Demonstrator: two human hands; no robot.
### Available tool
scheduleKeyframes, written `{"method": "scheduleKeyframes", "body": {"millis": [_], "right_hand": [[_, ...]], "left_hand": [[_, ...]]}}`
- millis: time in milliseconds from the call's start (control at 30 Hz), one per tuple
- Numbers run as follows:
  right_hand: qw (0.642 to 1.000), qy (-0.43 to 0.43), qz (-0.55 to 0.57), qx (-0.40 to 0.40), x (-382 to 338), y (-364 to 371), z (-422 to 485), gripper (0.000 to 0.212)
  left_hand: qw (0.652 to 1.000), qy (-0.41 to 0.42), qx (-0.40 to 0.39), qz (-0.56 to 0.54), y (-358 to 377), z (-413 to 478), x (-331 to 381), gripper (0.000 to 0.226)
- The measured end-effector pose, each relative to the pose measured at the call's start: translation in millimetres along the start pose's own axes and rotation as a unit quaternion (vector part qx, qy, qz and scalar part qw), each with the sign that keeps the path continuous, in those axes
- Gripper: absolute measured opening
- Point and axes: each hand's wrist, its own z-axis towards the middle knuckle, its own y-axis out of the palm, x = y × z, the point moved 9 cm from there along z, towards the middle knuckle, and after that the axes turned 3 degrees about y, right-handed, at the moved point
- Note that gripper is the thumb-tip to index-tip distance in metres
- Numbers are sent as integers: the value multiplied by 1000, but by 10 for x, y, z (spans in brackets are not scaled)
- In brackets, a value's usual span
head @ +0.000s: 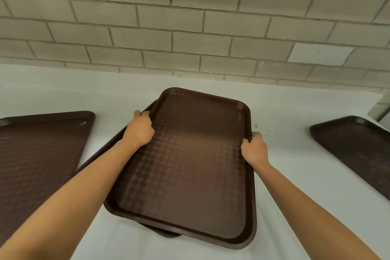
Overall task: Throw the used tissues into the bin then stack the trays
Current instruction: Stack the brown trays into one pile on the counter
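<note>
A dark brown tray point(190, 164) is in the middle of the white table, held by both hands. My left hand point(140, 130) grips its left rim and my right hand point(254, 148) grips its right rim. It sits askew over a second brown tray point(118, 139), whose edge shows at the left and under the near corner. I cannot tell whether the two trays touch. No tissues and no bin are in view.
Another brown tray point(42, 154) lies on the table point(285, 154) at the left, and one more brown tray point(358, 150) at the right. A grey brick wall point(190, 27) runs along the table's far edge.
</note>
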Motion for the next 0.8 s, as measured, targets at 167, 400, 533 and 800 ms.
{"method": "scheduleKeyframes", "body": {"millis": [167, 400, 533, 800], "right_hand": [[1000, 0, -16, 5, -151, 297, -47, 32], [996, 9, -88, 15, -164, 452, -94, 31], [992, 10, -123, 12, -161, 456, -98, 31], [989, 1, -150, 5, -218, 533, -200, 36]], "left_hand": [[1000, -9, -11, 3, -38, 176, -331, 24], [999, -7, -26, 26, 11, 299, -497, 24], [998, -8, -35, 49, 76, 321, -547, 31], [994, -31, -20, 107, 133, 360, -640, 36]]}}
